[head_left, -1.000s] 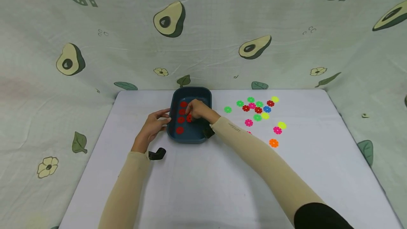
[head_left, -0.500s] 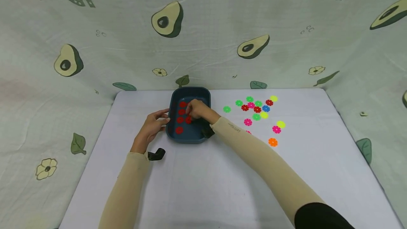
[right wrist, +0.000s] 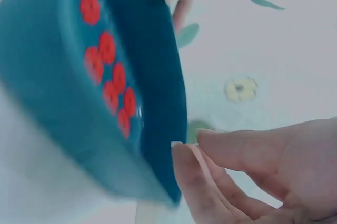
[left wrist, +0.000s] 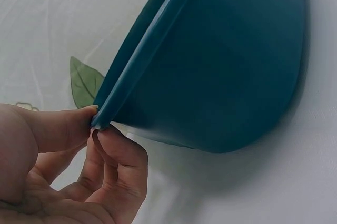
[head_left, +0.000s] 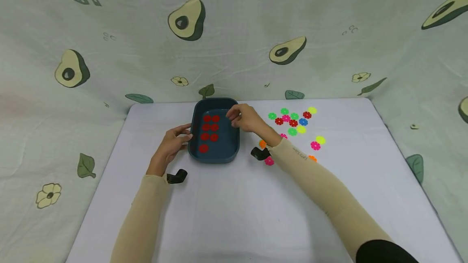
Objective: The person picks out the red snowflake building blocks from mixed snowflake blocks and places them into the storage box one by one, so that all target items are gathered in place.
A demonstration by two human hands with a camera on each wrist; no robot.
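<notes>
A dark blue tray point(head_left: 231, 155) stands on the white table with several red notched discs point(head_left: 204, 136) lying flat in two columns on its floor, toward the left. My left hand point(head_left: 172, 145) pinches the tray's left rim between thumb and fingers, as the left wrist view shows at the rim point(left wrist: 126, 77). Over the tray's right edge hovers my right hand point(head_left: 248, 120), its fingers loosely bent. In the right wrist view the thumb and forefinger of that hand point(right wrist: 237, 171) come close together, and no disc shows between them.
Right of the tray, loose notched discs in green point(head_left: 292, 132), pink point(head_left: 315, 145), yellow point(head_left: 320, 140), blue point(head_left: 303, 121), dark red point(head_left: 293, 123) and orange point(head_left: 263, 144) lie scattered on the table point(head_left: 226, 214). A patterned cloth point(head_left: 234, 64) hangs behind.
My right hand has lifted off the discs inside the tray and moved right to its edge, leaving a red disc in the right column. The left hand keeps its hold on the rim.
</notes>
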